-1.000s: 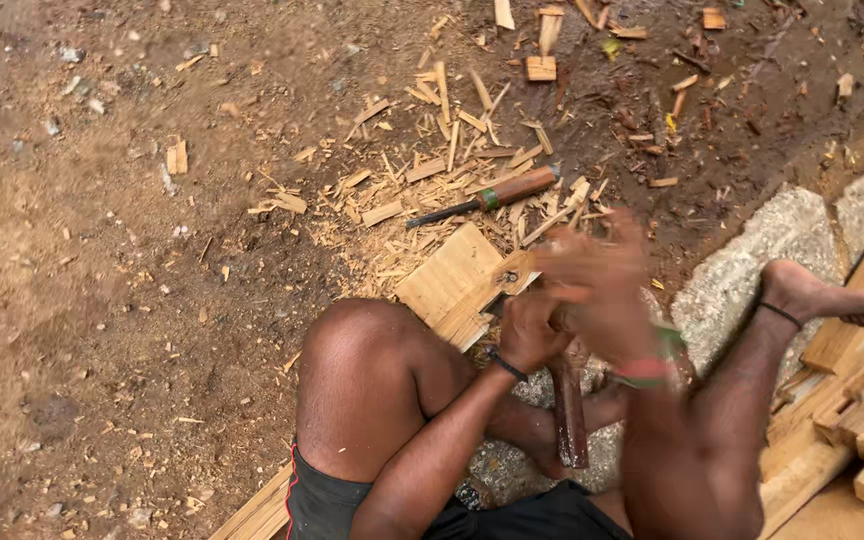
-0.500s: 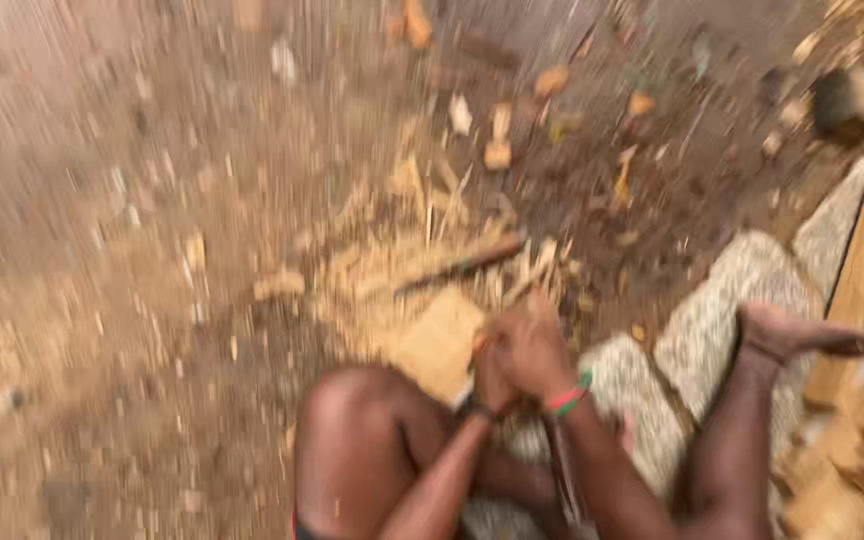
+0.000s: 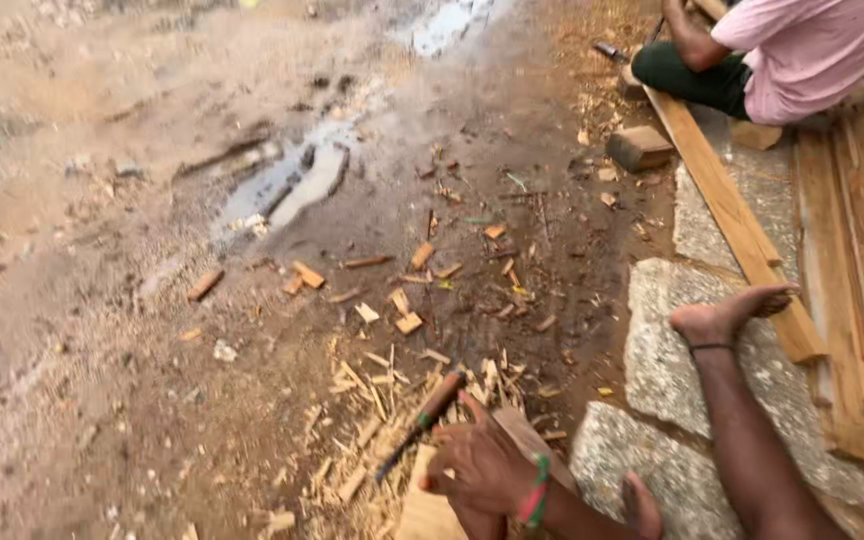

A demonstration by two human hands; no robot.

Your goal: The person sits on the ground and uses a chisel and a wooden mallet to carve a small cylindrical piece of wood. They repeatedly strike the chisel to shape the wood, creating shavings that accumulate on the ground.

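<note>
wood block (image 3: 432, 510) at bottom centre, flat on the dirt among pale wood chips (image 3: 372, 400). right hand (image 3: 487, 465), with a red-green wristband, lies over the block's upper edge, fingers curled; cannot tell whether the grip pinches anything. left hand hidden beneath it, state unreadable. chisel (image 3: 422, 420) with wooden handle lies on the chips just beside the knuckles. bare foot (image 3: 727, 315) rests on a stone slab (image 3: 667, 350). another person in a pink shirt (image 3: 812, 45) sits top right beside a long plank (image 3: 732, 215).

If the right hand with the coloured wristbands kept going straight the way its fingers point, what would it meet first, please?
Probably the chisel-like tool lying on the wood chips just beyond the right hand; the fingers point up-left at it and may already touch it, though depth is unclear.
</note>
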